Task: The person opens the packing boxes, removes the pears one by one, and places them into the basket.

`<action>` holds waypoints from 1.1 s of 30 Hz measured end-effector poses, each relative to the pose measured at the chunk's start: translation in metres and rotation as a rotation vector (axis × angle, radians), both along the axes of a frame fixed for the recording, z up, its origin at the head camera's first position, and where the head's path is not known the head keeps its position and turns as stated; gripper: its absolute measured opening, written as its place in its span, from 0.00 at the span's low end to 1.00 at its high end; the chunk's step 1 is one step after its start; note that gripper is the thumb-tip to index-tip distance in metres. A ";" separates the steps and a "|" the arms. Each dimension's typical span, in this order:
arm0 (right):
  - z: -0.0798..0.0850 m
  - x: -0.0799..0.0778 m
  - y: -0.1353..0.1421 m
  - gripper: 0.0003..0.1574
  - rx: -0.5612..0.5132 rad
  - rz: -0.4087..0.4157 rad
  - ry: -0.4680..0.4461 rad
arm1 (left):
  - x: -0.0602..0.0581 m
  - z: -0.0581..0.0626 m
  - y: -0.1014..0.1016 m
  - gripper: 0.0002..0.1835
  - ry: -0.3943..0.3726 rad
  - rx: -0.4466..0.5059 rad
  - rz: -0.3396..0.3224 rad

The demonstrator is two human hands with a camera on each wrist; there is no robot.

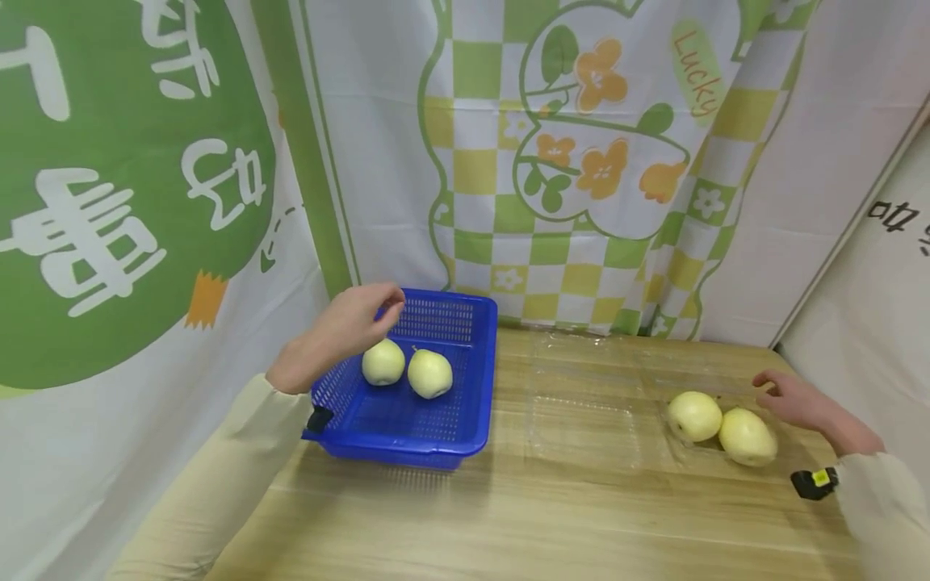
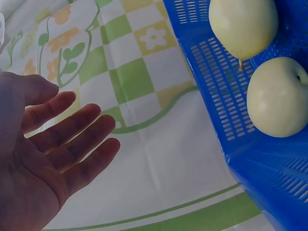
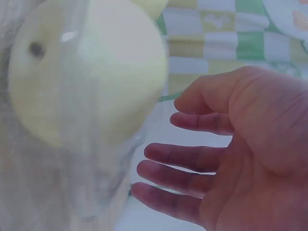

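Two pale yellow pears (image 1: 429,374) lie side by side in a blue plastic basket (image 1: 482,379) on the left of the table. Over the basket's back left part my left hand (image 1: 361,317) hovers; in the left wrist view its fingers (image 2: 79,151) are spread, slightly bent, and hold nothing. On the right, two more pears (image 1: 747,436) sit in one part of a clear plastic container (image 1: 581,415). Just behind and right of them is my right hand (image 1: 795,401). Its fingers (image 3: 185,159) are loosely bent and apart from the pear (image 3: 110,72) in the right wrist view.
The wooden table (image 1: 552,516) extends in front of the basket and container. A printed cloth curtain (image 1: 472,161) hangs directly behind them. White cloth walls stand at the left and right.
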State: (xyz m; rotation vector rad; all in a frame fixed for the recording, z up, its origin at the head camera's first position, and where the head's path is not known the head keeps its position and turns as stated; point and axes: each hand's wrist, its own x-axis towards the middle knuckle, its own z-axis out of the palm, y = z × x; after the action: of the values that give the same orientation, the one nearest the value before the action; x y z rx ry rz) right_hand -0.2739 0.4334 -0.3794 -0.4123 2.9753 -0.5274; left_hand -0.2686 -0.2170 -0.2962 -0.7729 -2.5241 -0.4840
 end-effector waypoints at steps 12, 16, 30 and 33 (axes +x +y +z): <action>0.007 0.002 -0.019 0.19 0.049 0.053 0.064 | 0.002 -0.010 -0.017 0.08 0.003 0.022 0.011; 0.008 0.007 -0.024 0.20 0.080 0.056 0.039 | 0.004 -0.008 -0.024 0.07 0.021 0.030 0.004; -0.002 0.010 -0.043 0.25 0.102 0.135 0.051 | 0.008 -0.016 -0.059 0.10 -0.145 0.023 0.120; -0.004 0.011 -0.045 0.26 0.099 0.148 0.035 | 0.007 -0.019 -0.067 0.11 -0.173 0.023 0.145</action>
State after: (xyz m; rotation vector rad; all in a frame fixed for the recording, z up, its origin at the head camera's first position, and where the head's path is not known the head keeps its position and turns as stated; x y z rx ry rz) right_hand -0.2633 0.3883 -0.3831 -0.6316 2.9574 -0.3597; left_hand -0.2612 -0.2838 -0.3154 -0.5550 -2.7046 -0.5505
